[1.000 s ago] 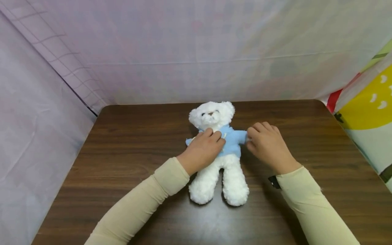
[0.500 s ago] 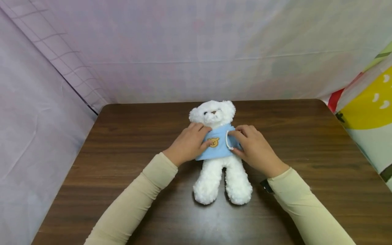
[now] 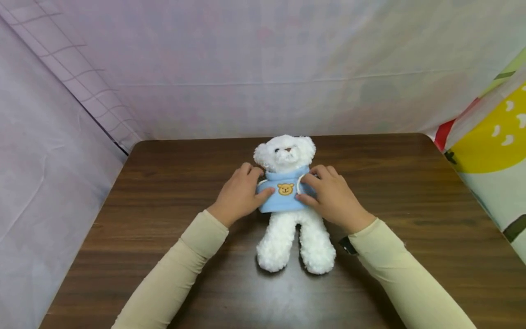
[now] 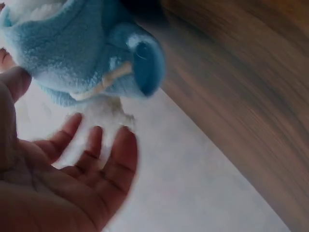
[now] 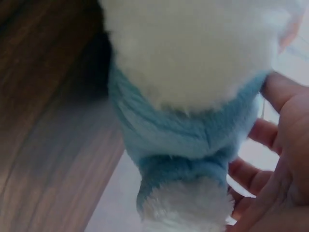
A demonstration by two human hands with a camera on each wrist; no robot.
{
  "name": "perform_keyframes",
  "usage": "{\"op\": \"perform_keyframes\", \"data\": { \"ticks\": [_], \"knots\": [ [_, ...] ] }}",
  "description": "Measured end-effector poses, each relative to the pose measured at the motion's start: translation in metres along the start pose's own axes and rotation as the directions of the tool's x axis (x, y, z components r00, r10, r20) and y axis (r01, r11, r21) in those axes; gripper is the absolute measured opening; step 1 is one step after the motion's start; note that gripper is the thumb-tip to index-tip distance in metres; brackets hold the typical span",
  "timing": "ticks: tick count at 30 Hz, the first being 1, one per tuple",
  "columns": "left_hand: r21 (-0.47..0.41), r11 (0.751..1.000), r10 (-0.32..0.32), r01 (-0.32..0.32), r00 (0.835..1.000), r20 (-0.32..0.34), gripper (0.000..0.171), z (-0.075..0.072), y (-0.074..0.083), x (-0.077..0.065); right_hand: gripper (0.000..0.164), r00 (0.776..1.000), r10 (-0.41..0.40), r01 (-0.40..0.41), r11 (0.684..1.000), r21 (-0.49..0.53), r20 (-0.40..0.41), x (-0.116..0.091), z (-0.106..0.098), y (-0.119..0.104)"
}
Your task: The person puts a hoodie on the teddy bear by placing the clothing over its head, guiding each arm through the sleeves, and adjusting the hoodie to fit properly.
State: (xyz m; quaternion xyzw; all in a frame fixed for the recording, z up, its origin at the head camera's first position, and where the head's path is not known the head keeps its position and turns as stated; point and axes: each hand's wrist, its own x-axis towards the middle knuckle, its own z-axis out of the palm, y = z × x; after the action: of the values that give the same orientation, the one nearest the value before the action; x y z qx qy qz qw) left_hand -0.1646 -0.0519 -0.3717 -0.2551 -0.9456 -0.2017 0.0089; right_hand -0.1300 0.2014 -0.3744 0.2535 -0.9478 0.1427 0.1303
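A white plush teddy bear (image 3: pixel 286 153) lies face up on the table, its head toward the far edge. It wears a light blue sweater (image 3: pixel 283 202) with a small bear-face patch and white cord trim. At the sweater's left side, my left hand (image 3: pixel 240 194) touches the cloth with its thumb. In the left wrist view its other fingers (image 4: pixel 126 154) are spread, apart from the sleeve. My right hand (image 3: pixel 338 198) holds the sweater's right side near the cord. In the right wrist view its thumb lies at the sweater's hem, with the fingers curled beside the sleeve.
The brown wooden table (image 3: pixel 172 183) has rounded far corners. A pale curtain (image 3: pixel 267 68) hangs behind it and another on the left. At the right is a cloth with a yellow print (image 3: pixel 489 146). A dark band (image 3: pixel 348 246) shows at the right wrist.
The left hand has moved from the bear's chest to its left side, uncovering the patch. The right hand has come inward from the sleeve end to the sweater's side.
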Motion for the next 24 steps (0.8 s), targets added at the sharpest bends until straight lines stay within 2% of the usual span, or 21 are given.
{"op": "perform_keyframes", "data": {
  "ticks": [4, 7, 9, 11, 17, 20, 24],
  "knots": [
    [0.031, 0.991, -0.135, 0.133, 0.989, 0.062, 0.068, -0.003, -0.005, -0.007, 0.047, 0.999, 0.044, -0.043, 0.999, -0.027, 0.003, 0.001, 0.006, -0.001],
    [0.034, 0.985, -0.172, 0.169, 0.978, 0.117, 0.071, -0.002, -0.006, -0.007, 0.053, 0.996, 0.081, -0.081, 0.996, -0.035, 0.022, 0.000, 0.007, -0.002],
    [0.029, 0.986, -0.168, 0.165, 0.975, 0.148, 0.071, 0.000, -0.003, -0.007, 0.055, 0.994, 0.106, -0.104, 0.994, -0.029, 0.039, 0.000, 0.007, -0.004],
    [0.035, 0.991, -0.132, 0.128, 0.978, 0.159, 0.071, 0.003, 0.001, -0.004, 0.056, 0.990, 0.126, -0.125, 0.992, -0.034, 0.054, -0.001, 0.006, -0.007],
    [0.029, 0.999, -0.027, 0.023, 0.992, 0.123, 0.072, 0.008, 0.013, 0.002, 0.055, 0.989, 0.142, -0.140, 0.990, -0.031, 0.051, -0.002, 0.009, -0.008],
    [-0.005, 0.999, -0.031, 0.032, 0.993, 0.116, 0.072, 0.009, 0.015, 0.004, 0.054, 0.987, 0.154, -0.154, 0.988, -0.018, 0.052, -0.002, 0.011, -0.007],
    [-0.034, 0.996, -0.076, 0.080, 0.990, 0.117, 0.071, 0.011, 0.014, 0.004, 0.054, 0.987, 0.150, -0.150, 0.989, -0.009, 0.059, -0.001, 0.012, -0.008]
  ]
}}
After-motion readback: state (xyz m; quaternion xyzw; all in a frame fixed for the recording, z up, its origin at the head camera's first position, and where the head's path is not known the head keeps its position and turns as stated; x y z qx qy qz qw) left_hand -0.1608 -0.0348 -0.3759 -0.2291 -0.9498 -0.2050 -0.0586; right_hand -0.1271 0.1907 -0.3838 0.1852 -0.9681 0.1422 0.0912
